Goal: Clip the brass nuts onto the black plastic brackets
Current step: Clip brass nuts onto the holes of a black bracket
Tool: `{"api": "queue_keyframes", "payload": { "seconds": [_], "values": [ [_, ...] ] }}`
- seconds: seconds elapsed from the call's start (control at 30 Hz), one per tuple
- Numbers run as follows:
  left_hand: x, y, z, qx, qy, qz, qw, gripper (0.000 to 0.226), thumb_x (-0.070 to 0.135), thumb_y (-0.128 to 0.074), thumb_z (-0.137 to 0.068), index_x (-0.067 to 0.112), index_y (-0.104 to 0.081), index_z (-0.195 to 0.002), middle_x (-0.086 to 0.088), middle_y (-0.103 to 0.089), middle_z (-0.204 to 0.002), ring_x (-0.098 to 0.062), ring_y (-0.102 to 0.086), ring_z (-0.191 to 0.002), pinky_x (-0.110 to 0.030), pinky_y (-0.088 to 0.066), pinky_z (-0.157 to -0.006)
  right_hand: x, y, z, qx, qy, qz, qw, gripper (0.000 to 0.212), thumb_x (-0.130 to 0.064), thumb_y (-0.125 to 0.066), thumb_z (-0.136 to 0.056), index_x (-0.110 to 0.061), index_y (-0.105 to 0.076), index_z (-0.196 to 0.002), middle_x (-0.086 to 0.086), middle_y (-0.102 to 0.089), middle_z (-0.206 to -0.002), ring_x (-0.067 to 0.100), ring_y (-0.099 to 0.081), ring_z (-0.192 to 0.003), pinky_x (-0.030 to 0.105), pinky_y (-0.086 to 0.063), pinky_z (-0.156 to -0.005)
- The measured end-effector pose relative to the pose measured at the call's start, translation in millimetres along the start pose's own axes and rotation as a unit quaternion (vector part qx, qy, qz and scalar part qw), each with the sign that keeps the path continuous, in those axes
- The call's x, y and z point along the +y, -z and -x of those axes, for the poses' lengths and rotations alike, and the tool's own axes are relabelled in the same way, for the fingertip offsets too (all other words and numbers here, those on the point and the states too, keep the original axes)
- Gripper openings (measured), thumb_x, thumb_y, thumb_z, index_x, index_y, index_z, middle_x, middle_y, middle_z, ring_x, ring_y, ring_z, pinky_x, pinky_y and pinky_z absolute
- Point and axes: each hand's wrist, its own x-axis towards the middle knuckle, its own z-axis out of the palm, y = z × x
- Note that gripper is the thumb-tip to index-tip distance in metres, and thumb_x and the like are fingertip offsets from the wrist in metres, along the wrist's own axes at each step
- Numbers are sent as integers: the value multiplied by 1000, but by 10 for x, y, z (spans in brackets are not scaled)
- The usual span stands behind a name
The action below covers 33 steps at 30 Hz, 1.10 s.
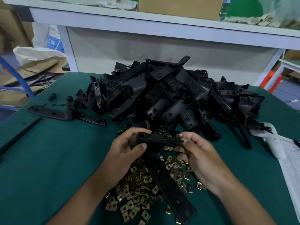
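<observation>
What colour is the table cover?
Dark green, clearest in the head view.

Hardly anything here can be read. A white sack [53, 36] behind the surface's far left corner carries blue printed characters, too blurred to make out. At the right edge of the surface lies a white paper sheet [292, 161] with a ruled table of fine print, too small to read. The cardboard box [180, 6] on the shelf shows no legible marking
</observation>
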Motion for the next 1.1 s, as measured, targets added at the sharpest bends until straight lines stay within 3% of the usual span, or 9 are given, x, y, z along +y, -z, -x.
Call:
{"api": "queue_keyframes", "payload": {
  "seconds": [0.1, 0.27, 0.4, 0.5, 0.6, 0.73, 0.9, 1.0, 1.1],
  "values": [
    [0, -40, 15, -11, -2, -21, 1000, 27, 4, -61, -90, 23, -70, -107, 6, -73, -93, -10, -70, -89, -19, -54, -76, -75, -30, 5, -17, -37, -123, 992, 15, -13, -62, -91, -15, -76, -85, 4, -73, -88, 10, -67, -68, 21, -56, -60],
    [-1, -39, 32, -28, -11, -93, 995, 32, 8, -58, -90, 30, -72, -107, 11, -71, -93, -7, -67, -87, -18, -52, -75, -54, -16, -16, 2, -59, -139, 988, 15, -19, -65, -86, -20, -79, -79, 5, -74, -89, 7, -67, -68, 20, -55, -57],
    [-21, -21, 27, -42, -11, -109, 993, 29, 14, -59, -89, 31, -71, -108, 11, -71, -94, -6, -67, -86, -17, -51, -74, -35, 15, -42, -7, -47, -127, 991, 5, -16, -70, -82, -16, -71, -87, 6, -71, -94, 6, -60, -67, 19, -52, -58],
    [-29, -24, 36, -48, -14, -103, 993, 26, 23, -59, -86, 30, -71, -109, 14, -70, -93, -3, -66, -85, -16, -50, -72, -25, 30, -43, -9, -41, -126, 991, 24, -11, -75, -75, -13, -68, -97, 5, -69, -95, 7, -56, -66, 18, -51, -60],
    [-30, -30, 33, -46, -14, -109, 993, 26, 22, -59, -86, 30, -70, -108, 14, -70, -92, -2, -65, -84, -15, -50, -72, -35, 35, -35, -14, -38, -112, 993, 35, -12, -74, -74, -16, -75, -109, -2, -67, -89, 5, -53, -65, 17, -50, -63],
    [-41, -32, 34, -43, -8, -124, 991, 29, 13, -58, -88, 31, -70, -106, 11, -71, -93, -5, -66, -86, -16, -50, -73, -47, 15, -16, -25, -31, -105, 994, 25, -15, -75, -71, -22, -79, -94, 1, -68, -91, 4, -58, -65, 16, -47, -58],
    [-24, -42, 39, -39, -10, -128, 991, 25, 30, -61, -83, 32, -71, -105, 7, -70, -92, -12, -66, -83, -20, -51, -72, -89, -20, 17, -38, -23, -37, 998, 20, -22, -77, -74, -22, -72, -93, 4, -76, -99, 4, -64, -77, 22, -44, -66],
    [-1, -40, 52, -48, -4, -134, 990, 26, 37, -70, -85, 34, -72, -111, 4, -73, -98, -16, -70, -90, -22, -55, -76, -125, -91, -6, -52, -19, 3, 998, 21, -25, -77, -76, -18, -71, -95, -5, -74, -82, 13, -66, -89, 31, -46, -79],
    [26, -44, 49, -47, -13, -130, 990, 30, 40, -79, -83, 36, -74, -112, 5, -76, -103, -12, -72, -98, -18, -54, -82, -210, -183, -50, -72, -22, 24, 997, 11, -25, -79, -76, -22, -76, -86, 2, -76, -85, 14, -71, -85, 21, -54, -76]
  ]
}}
